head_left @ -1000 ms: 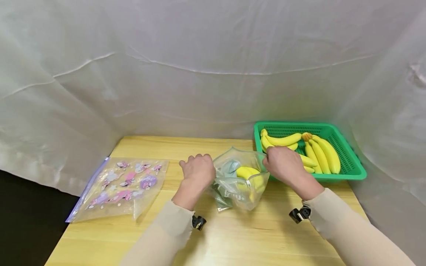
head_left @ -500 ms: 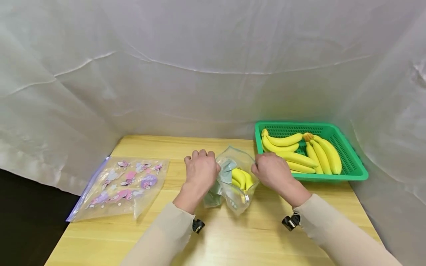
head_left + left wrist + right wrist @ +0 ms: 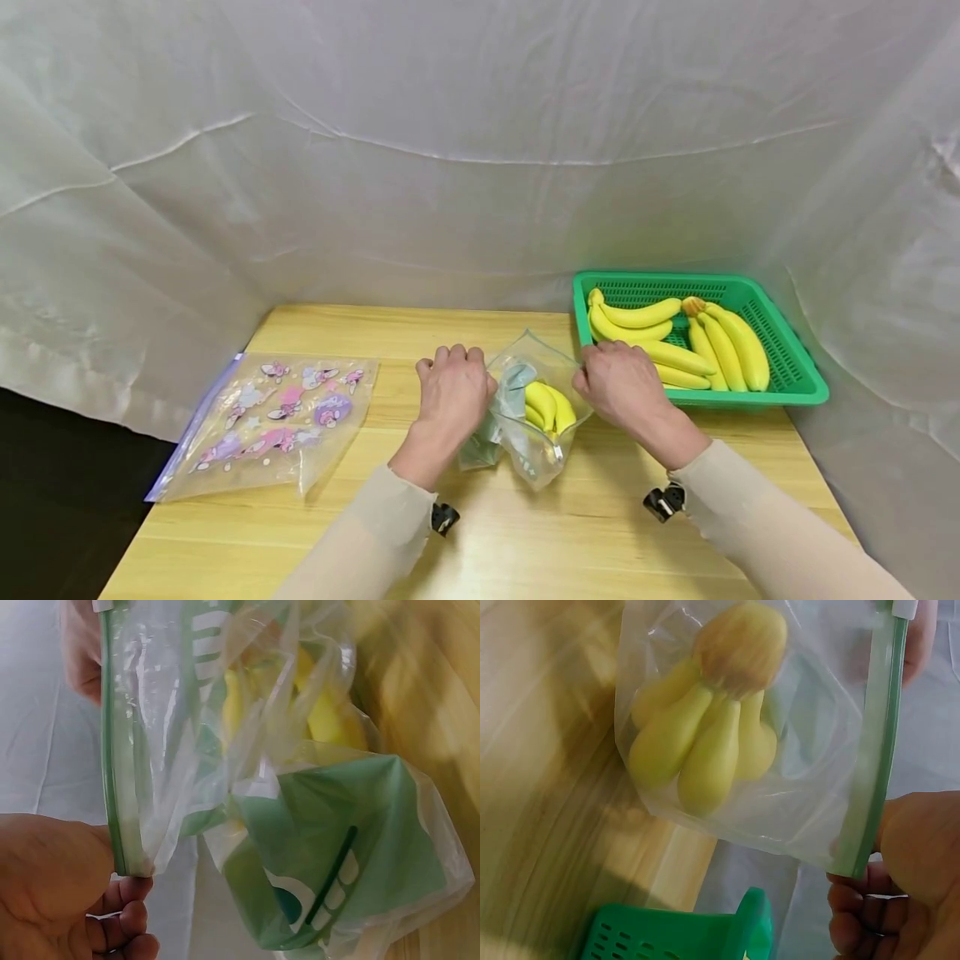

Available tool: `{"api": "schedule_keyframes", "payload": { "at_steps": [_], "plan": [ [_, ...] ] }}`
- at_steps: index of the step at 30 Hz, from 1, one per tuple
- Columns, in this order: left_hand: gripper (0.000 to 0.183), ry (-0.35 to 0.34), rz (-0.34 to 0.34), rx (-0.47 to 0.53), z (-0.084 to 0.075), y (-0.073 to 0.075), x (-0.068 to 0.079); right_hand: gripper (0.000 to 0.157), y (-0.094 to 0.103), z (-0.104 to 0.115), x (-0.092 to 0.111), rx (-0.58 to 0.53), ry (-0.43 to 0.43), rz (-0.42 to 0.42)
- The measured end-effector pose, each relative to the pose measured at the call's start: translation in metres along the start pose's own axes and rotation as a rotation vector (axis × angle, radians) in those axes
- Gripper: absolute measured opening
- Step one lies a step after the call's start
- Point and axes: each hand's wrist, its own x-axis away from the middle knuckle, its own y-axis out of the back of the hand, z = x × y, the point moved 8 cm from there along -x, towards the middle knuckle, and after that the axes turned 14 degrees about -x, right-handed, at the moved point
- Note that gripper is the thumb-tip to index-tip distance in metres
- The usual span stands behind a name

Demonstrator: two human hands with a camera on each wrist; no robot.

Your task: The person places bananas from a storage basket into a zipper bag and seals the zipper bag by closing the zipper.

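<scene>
A clear zip bag [image 3: 528,454] with green print stands open-mouthed on the table, a bunch of bananas [image 3: 553,407] inside it. My left hand [image 3: 452,392] pinches the left end of the bag's green zip edge between thumb and fingers, as the left wrist view shows. At the opposite end of the same edge, my right hand [image 3: 624,385] pinches the corner. The right wrist view shows the bunch [image 3: 709,742] through the plastic, stem end up. A green printed part [image 3: 345,847] of the bag bulges out below the left hand.
A green basket [image 3: 806,387] with several bananas [image 3: 738,346] stands at the back right, close to my right hand. Flat at the left of the wooden table [image 3: 525,550] lies a second zip bag [image 3: 277,425] with pink and purple print. Grey sheeting [image 3: 450,225] surrounds the back and sides.
A second ago the hands were farther apart with the bag's mouth stretched wider. The right hand has moved left, and the bananas in the bag have shifted slightly left. Little differs over the last half second.
</scene>
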Motion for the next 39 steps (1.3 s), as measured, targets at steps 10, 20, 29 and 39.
{"api": "schedule_keyframes", "payload": {
  "at_steps": [10,20,29,39],
  "plan": [
    [0.017,0.04,0.083,0.055,0.003,0.003,-0.002,0.042,0.024,-0.04,-0.01,-0.174,-0.162,0.139],
    [0.019,0.047,0.131,0.075,0.003,0.001,-0.001,0.048,0.021,-0.124,-0.017,-0.059,-0.192,0.341],
    [0.019,0.048,0.11,0.086,0.003,0.001,0.0,0.062,-0.015,-0.148,-0.01,-0.123,-0.23,0.519],
    [0.02,0.054,0.126,0.096,0.005,-0.001,0.0,0.033,-0.015,-0.158,-0.013,-0.078,-0.131,0.407]
  ]
}}
